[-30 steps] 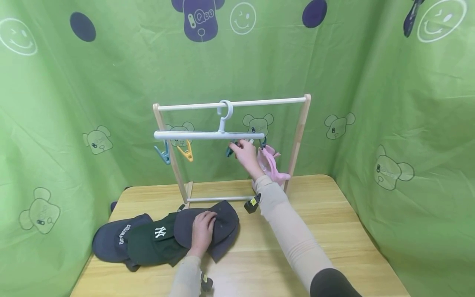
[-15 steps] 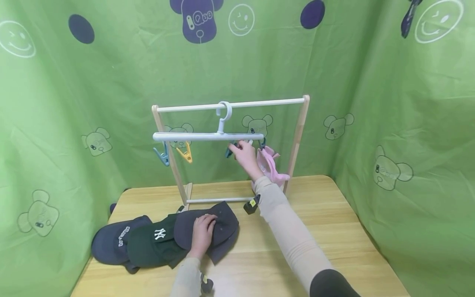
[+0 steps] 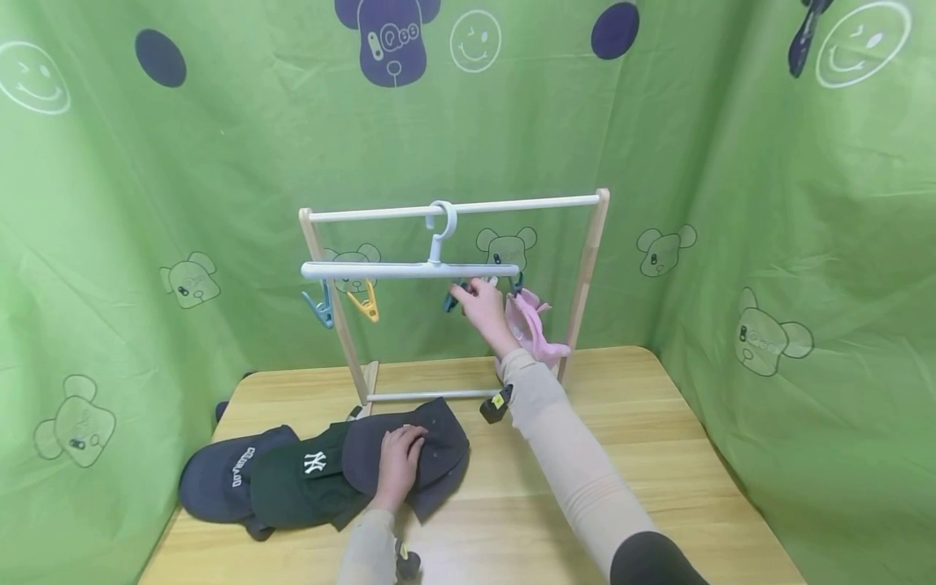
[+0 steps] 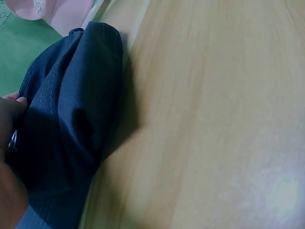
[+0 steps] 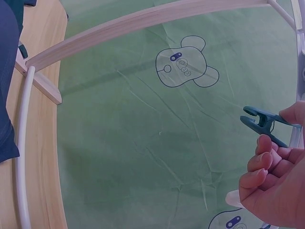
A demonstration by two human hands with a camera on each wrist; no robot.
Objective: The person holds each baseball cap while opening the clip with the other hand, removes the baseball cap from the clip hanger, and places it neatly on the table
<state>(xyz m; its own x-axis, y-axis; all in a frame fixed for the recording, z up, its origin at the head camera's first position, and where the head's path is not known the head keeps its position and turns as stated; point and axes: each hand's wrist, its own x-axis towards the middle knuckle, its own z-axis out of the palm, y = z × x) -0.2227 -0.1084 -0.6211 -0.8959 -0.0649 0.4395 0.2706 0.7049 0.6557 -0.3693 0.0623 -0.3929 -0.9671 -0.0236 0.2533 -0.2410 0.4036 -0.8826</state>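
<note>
My right hand (image 3: 484,309) pinches the handles of a dark teal clothespin (image 5: 261,125) under the pale blue hanger (image 3: 373,270); the right wrist view shows nothing between its tips. A white clip (image 5: 233,198) shows beside that hand's lower fingers. On the table, my left hand (image 3: 398,461) grips a dark grey cap (image 3: 448,451), its fingers over the top near the brim. Part of this grip is out of frame in the left wrist view. The grey cap overlaps a dark green cap (image 3: 292,483) with a white NY logo.
The hanger hooks over a wooden rack (image 3: 534,201). Blue (image 3: 322,305) and yellow (image 3: 366,302) clothespins hang at its left; a pink cap (image 3: 539,337) hangs at its right. A navy cap (image 3: 215,479) lies far left. Green curtains (image 3: 731,203) surround the table (image 3: 621,439).
Both hands keep their places, the right on the teal clothespin and the left on the grey cap. The head view has shifted very slightly.
</note>
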